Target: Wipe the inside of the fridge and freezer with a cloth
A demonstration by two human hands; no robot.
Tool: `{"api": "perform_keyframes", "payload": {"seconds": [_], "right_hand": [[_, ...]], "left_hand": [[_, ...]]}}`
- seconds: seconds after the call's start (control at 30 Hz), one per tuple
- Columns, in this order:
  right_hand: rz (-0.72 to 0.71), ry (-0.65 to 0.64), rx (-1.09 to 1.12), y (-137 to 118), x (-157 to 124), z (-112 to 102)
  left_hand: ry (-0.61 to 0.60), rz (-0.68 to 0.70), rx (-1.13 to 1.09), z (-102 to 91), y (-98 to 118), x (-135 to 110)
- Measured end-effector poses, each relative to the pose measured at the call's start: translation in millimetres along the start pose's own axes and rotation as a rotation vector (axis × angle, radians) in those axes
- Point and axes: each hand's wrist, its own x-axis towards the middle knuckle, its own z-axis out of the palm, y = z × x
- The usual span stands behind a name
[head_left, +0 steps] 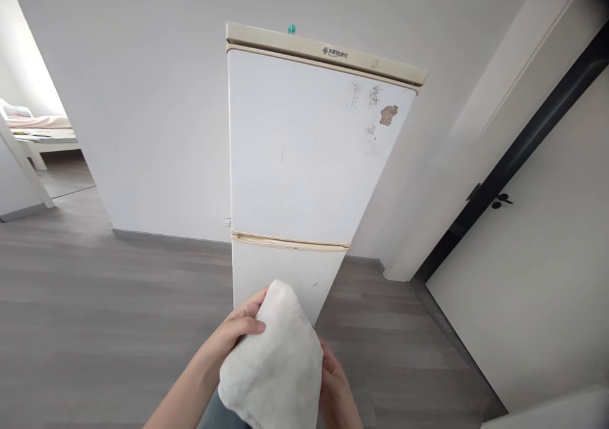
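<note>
A folded white cloth (280, 359) is held up in front of me at the bottom middle of the head view. My left hand (242, 321) grips its left edge, thumb on top and fingers behind. On the right edge, my right hand (330, 375) is closed round the cloth, its fingers partly hidden behind it. Beyond the cloth stands a white two-door fridge (304, 150) with cream trim. Dark marks and a brown peeled patch (389, 115) show on the upper door's right side. Neither hand appears to touch the fridge.
A bottle with a teal cap (292, 29) shows on the fridge top. At the right is a white door (533, 257) with a black handle (502, 200) and dark frame. A doorway at left shows a bed (42, 131). Grey wood-look flooring (118, 327) surrounds the fridge.
</note>
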Motion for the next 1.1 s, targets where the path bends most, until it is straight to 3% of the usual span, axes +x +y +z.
{"api": "perform_keyframes", "payload": {"seconds": [0.13, 0.23, 0.33, 0.4, 0.6, 0.77, 0.9, 0.97, 1.1], "right_hand": [[0.012, 0.129, 0.025, -10.4, 7.4, -24.7], [0.026, 0.206, -0.173, -24.6, 10.0, -43.4], [-0.038, 0.149, -0.397, -39.1, 5.6, -53.4], [-0.082, 0.087, -0.453, -45.9, -0.1, -54.9], [0.053, 0.120, -0.201, -50.2, -10.7, -52.5], [0.165, 0.257, -0.303, -45.2, -2.4, -49.4], [0.197, 0.367, -0.281, -41.2, 9.0, -39.4], [0.196, 0.383, -0.227, -37.6, 13.1, -29.9], [0.127, 0.252, -0.049, -27.2, 13.7, -7.5]], "left_hand": [[0.134, 0.037, 0.125, -22.8, 3.2, -6.4], [0.249, 0.055, 0.383, -38.7, 8.2, -10.0], [0.261, 0.073, 0.713, -44.9, 16.6, -11.9], [0.245, 0.082, 0.810, -45.0, 21.0, -12.8], [0.218, 0.048, 0.782, -45.5, 20.9, -14.3], [0.260, -0.043, 0.726, -44.3, 15.3, -8.0], [0.336, 0.076, 0.916, -26.0, -4.7, -0.8], [0.302, 0.101, 0.996, -10.4, -24.5, 1.8], [0.173, 0.107, 1.089, 17.4, -75.0, 5.9]]}}
